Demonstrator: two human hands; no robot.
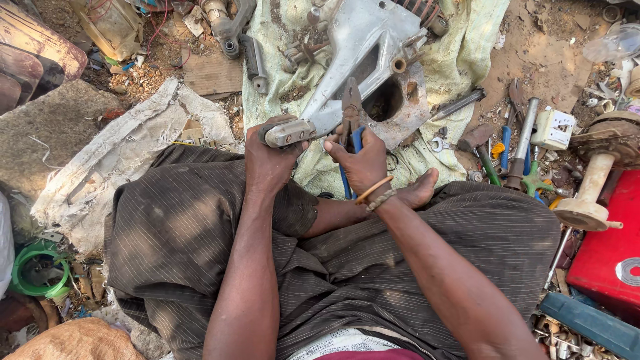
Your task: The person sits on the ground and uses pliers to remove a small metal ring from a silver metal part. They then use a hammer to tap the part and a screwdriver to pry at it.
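Note:
A large grey cast-metal bracket (pixel 363 50) lies on a pale green cloth (pixel 467 53) in front of my crossed legs. My left hand (pixel 270 157) grips the bracket's near end, a short metal arm. My right hand (pixel 360 160) is closed on blue-handled pliers (pixel 351 113), whose jaws point up at the bracket beside a round hole (pixel 383 100) in it. Bracelets circle my right wrist.
To the right lie several tools: a spanner (pixel 438 143), screwdrivers (pixel 497 163), a metal rod (pixel 523 143), a white socket box (pixel 553 128), a spindle (pixel 593 187) and a red case (pixel 610 250). A sack (pixel 120 153) and green wire coil (pixel 37 267) lie left. Scrap parts litter the dirt beyond.

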